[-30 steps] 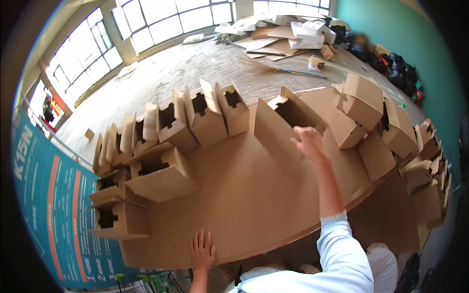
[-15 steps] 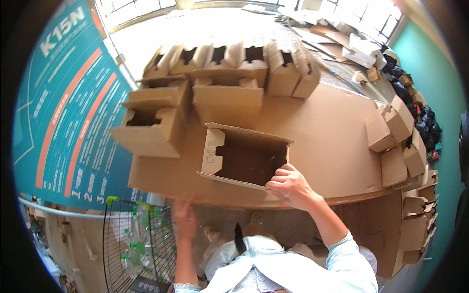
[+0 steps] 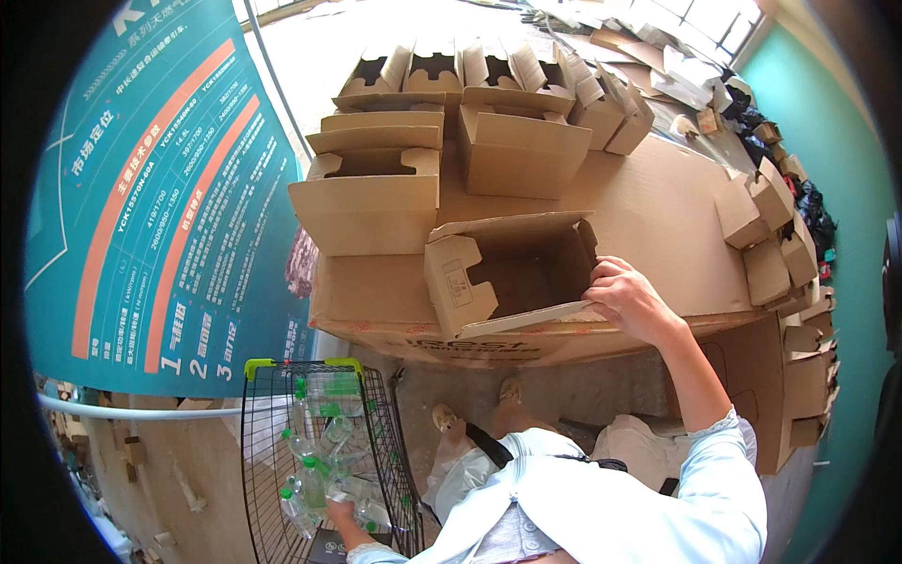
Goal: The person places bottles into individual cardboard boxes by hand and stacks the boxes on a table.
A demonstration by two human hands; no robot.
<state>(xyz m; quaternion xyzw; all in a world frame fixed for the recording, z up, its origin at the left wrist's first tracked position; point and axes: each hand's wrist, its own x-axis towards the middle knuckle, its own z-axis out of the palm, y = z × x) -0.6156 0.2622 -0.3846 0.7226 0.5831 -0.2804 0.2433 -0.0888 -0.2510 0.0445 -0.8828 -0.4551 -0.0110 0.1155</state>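
Note:
My right hand (image 3: 622, 293) grips the near right corner of an open cardboard box (image 3: 456, 282), its thumb and fingers closed over the rim. This box rests near the front edge of the cardboard-topped surface (image 3: 658, 221), its opening facing up and nothing visible inside. Down to the left, my left hand (image 3: 341, 513) reaches into a black wire basket (image 3: 246, 442) with green corner clips. Several clear plastic bottles (image 3: 310, 479) with green caps lie in there. The left fingers are close against the bottles, small and partly hidden, so their grip does not show.
Open cardboard boxes (image 3: 366, 221) stand in rows along the far and left side of the surface. More boxes (image 3: 766, 268) are stacked at the right by a green wall (image 3: 846, 169). A large teal printed panel (image 3: 113, 235) stands at left, behind a pale rail (image 3: 141, 412).
My left hand has gone from the surface's front edge down into the basket. The view has shifted left; the held box now sits turned slightly, with my right hand still on its corner.

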